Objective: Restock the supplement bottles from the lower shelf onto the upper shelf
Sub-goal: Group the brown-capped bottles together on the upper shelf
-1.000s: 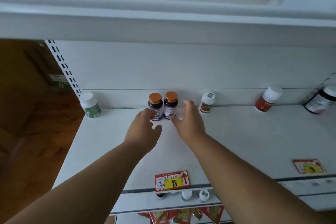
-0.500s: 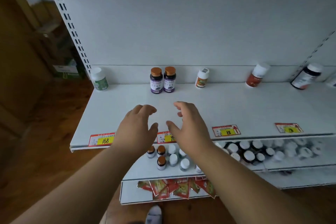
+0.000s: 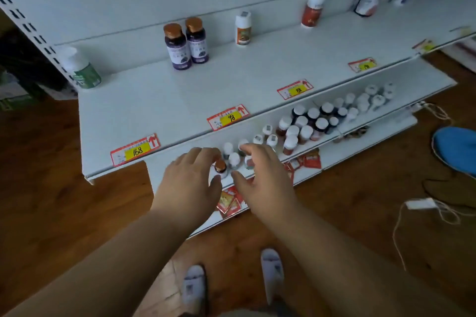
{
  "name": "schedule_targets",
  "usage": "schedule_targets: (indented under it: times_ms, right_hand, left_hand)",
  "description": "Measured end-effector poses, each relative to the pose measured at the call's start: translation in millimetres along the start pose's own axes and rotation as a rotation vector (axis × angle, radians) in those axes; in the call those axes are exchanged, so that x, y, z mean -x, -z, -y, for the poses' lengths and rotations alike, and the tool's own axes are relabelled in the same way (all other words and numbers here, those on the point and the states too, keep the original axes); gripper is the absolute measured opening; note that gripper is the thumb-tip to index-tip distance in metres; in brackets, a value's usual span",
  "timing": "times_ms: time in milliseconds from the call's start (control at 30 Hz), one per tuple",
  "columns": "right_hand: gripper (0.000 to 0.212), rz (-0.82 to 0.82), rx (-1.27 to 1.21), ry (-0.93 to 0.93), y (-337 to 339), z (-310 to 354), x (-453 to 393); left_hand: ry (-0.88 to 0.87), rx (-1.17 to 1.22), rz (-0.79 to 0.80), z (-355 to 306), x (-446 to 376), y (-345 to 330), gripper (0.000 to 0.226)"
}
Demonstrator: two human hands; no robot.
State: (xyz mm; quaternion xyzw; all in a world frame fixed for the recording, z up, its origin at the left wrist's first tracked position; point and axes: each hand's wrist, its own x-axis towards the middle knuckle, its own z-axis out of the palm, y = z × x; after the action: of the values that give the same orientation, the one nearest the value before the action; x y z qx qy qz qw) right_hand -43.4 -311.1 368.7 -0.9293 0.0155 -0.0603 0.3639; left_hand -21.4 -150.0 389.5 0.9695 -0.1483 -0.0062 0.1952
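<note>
Both hands have dropped from the upper shelf (image 3: 257,77); left hand (image 3: 190,183) and right hand (image 3: 260,177) hover released, the orange-capped bottle (image 3: 220,166) at twelve o'clock between them — next pick.

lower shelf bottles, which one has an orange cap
The small orange-capped bottle at the lower shelf's left front, between the left hand and right hand. The bottles around it show white caps.

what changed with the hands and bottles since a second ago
Both hands came away from the two purple bottles at the back of the upper shelf and dropped to the lower shelf. The left hand and right hand now reach, fingers spread, around the orange-capped bottle and white-capped bottles there; neither grips anything yet. The upper-shelf bottles stayed put.
</note>
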Motion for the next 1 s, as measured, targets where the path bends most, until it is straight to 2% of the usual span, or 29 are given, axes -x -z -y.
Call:
schedule_targets:
  times_ms: [67,200,333,633,767,867,1000]
  right_hand:
    - [0.048,0.010,-0.002,-0.070,-28,-11,16]
    - [0.046,0.157,0.001,-0.223,-88,-43,42]
    - [0.050,0.215,-0.068,-0.300,-141,-81,55]
    - [0.045,0.176,-0.107,-0.405,-239,-194,-4]
    - [0.047,0.159,-0.064,-0.381,-274,-228,-39]
    - [0.048,0.152,-0.039,-0.335,-293,-245,-57]
    - [0.045,0.137,-0.069,-0.268,-312,-253,-71]
  left_hand:
    - [-0.020,0.015,0.083,22,11,-20,0.039]
    - [0.038,0.067,0.235,56,23,-72,0.039]
    - [0.126,0.136,0.278,77,19,-128,0.039]
    - [0.358,0.328,0.223,129,-33,-277,0.048]
    - [0.464,0.401,0.096,148,-73,-323,0.059]
    - [0.436,0.410,-0.001,155,-101,-342,0.060]
    - [0.350,0.326,-0.021,159,-121,-357,0.061]
